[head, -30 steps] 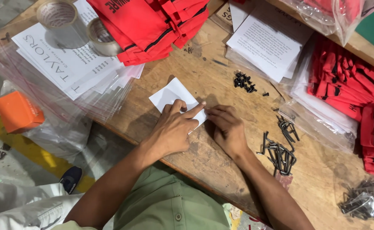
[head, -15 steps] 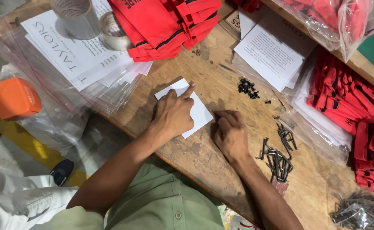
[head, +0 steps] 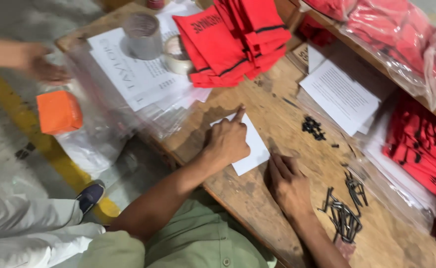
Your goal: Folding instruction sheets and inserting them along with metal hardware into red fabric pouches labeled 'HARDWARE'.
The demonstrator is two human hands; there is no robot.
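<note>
**Fingers flat on the white paper piece, pressing it down**

Fingers [head: 238,115] of my left hand [head: 228,141] are mostly curled, with only the index finger stretched out straight; its tip rests on the far edge of the white paper piece [head: 250,149]. They grip nothing: the hand only lies on top of the paper and holds it against the wooden surface [head: 257,198]. My right hand [head: 287,186] lies just beside the near corner of the paper, fingers loosely open and flat on the wood, also empty. I cannot tell if its fingertips touch the paper edge or stop a little short of it.

I judge that the step in hand is flattening or creasing this paper. The next move, I think, needs steady pressure from the left hand so the sheet does not slide, while the right hand comes to help at the edge.

Beyond the paper, away from me, lies a stack of red fabric pieces [head: 233,39]. To the right of the paper there is a small heap of black screws [head: 313,126], and nearer to me a pile of dark metal pins [head: 344,213]. To the left of the paper, clear plastic bags with printed sheets [head: 133,74] are spread out.
</note>
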